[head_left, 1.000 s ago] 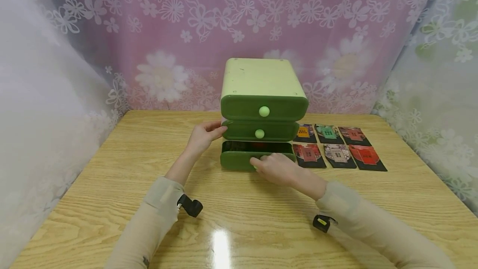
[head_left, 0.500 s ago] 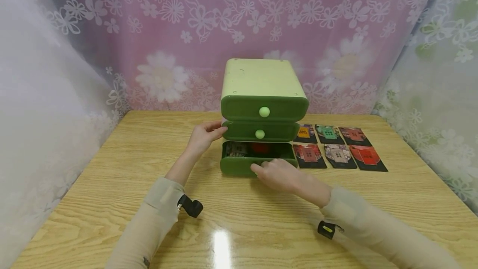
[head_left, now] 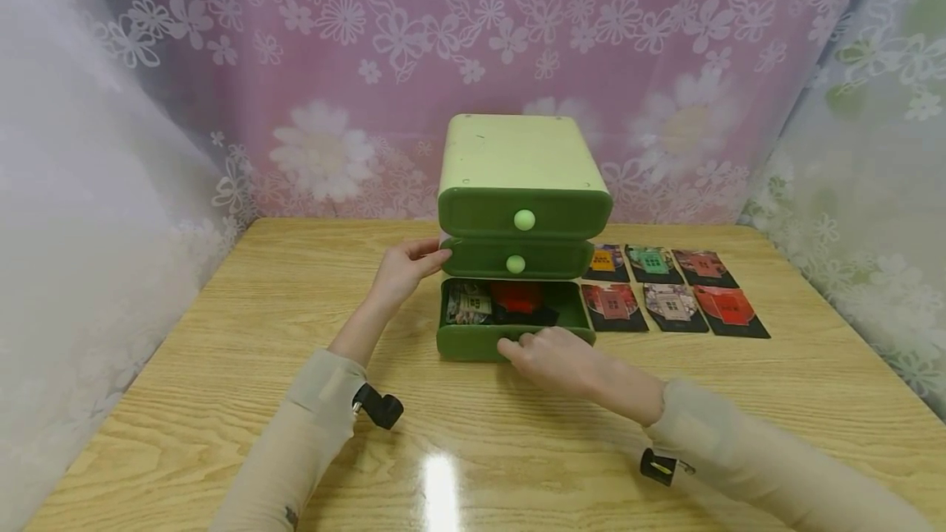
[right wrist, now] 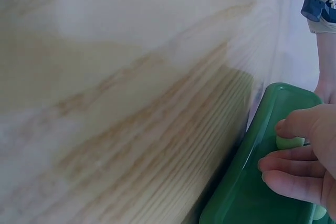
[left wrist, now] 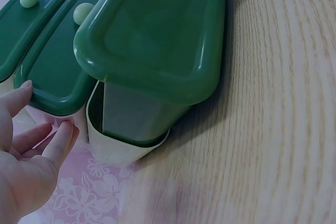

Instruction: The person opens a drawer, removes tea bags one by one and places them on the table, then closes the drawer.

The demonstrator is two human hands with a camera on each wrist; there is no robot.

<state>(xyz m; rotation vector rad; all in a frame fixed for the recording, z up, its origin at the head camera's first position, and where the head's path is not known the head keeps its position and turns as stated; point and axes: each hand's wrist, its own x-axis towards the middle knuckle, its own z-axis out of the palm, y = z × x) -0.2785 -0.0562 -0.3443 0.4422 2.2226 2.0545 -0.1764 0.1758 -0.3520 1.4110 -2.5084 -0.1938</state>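
A small cream cabinet (head_left: pixel 521 150) with three green drawers stands on the table. Its bottom drawer (head_left: pixel 473 343) is pulled out; a patterned packet (head_left: pixel 467 302) and a red-and-black packet (head_left: pixel 517 298) lie inside. My right hand (head_left: pixel 557 360) is at this drawer's front, and in the right wrist view its thumb and fingers pinch the light green knob (right wrist: pixel 289 142). My left hand (head_left: pixel 399 273) holds the cabinet's left edge, thumb on the middle drawer's (left wrist: pixel 58 72) front rim and fingers against the side. The top drawer (head_left: pixel 480 213) is closed.
Right of the cabinet, several flat packets lie in two rows, among them a red one (head_left: pixel 732 310) and a green one (head_left: pixel 652 263). The wooden table (head_left: pixel 318 269) is backed by a pink floral curtain (head_left: pixel 414 64). Pale curtains hang at both sides.
The right hand has drawn the bottom drawer farther out toward me, so more of the packets inside shows. My left hand has stayed in place at the cabinet.
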